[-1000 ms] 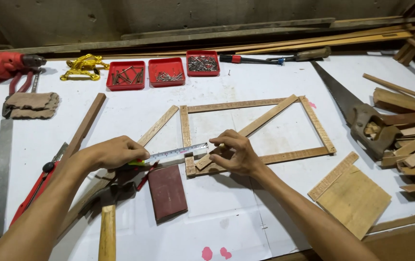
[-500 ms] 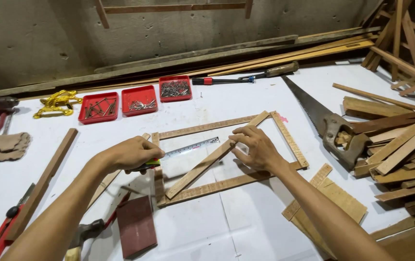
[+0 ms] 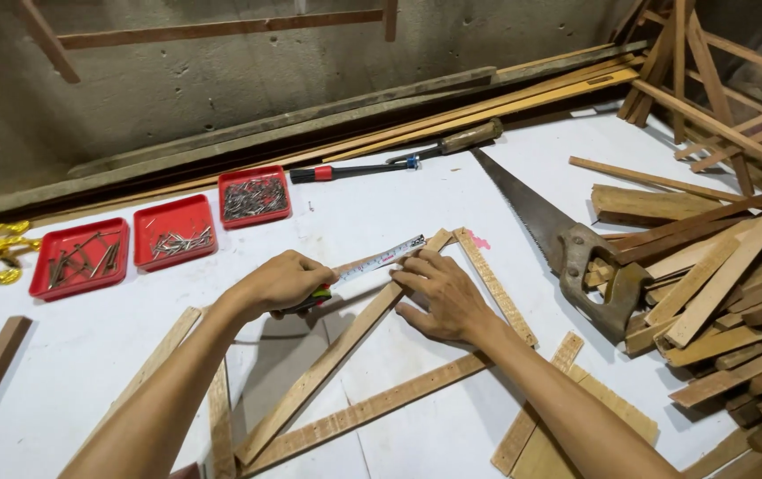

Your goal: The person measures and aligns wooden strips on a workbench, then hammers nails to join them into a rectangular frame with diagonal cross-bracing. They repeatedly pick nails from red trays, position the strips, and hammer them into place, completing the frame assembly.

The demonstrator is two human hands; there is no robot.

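At centre frame, on the white table [image 3: 416,195], lay a frame [image 3: 372,408] of thin wooden strips with a diagonal brace [image 3: 336,355] running from its lower left corner to its upper right. The left hand [image 3: 279,282] was curled narrowly round the case of a tape measure [image 3: 372,263], of which only a green and red sliver showed under the fingers. The blade ran up and right along the frame's top strip, ending near the upper corner. The right hand [image 3: 443,297] lay flat and fairly spread, its fingertips pressing the blade and the brace's upper end down just left of that corner.

Judged from this layout, the step in hand was measuring at the brace's upper end. The next move would call for the blade held taut and flat while a reading or mark is taken at the right fingertips; any slip of the brace would spoil the figure.

Upper left of the frame, three red trays [image 3: 172,235] held nails or screws; the sorts could not be told apart. A handsaw [image 3: 567,248] lay right of the frame, beside a pile of offcuts [image 3: 718,293]. The blade's graduations were too small to read. The frame's lower left corner was cut off by the picture edge and partly covered by the left forearm.
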